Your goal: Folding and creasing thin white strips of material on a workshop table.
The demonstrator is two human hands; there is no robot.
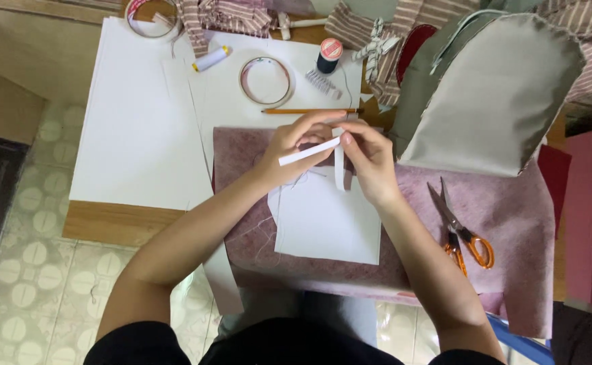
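The desk [133, 223] is covered on the side left of the fingers by large white sheets [140, 122], whose near edge stops short of the desk's wooden front edge; beyond that edge the tiled floor [32, 270] is seen. Open room is left on those white sheets, well apart from the fingers. Under the hands a mauve felt piece [512, 223] is spread, its near edge hanging over the desk front toward the person's lap. A smaller white paper piece [329, 223] lies on the felt just below the fingers.

A narrow white strip [309, 151] is pinched between the fingers of the left hand [289, 152] and the fingers of the right hand [370, 159]; both sets of fingers are closed tightly on it, with the fingertips nearly touching each other. A second white strip [339, 172] hangs down from between the fingers, over the white paper piece; which hand grips it cannot be told.

Just above the fingers an orange pencil [309, 111] lies crosswise, and farther above it a roll of clear tape [266, 81] and a dark thread spool [328, 55] are set. To the right of the fingers a grey fabric piece [492, 94] rises close to the right hand, crowding that side. Orange-handled scissors [461, 230] lie on the felt, right of and below the fingers, apart from them.
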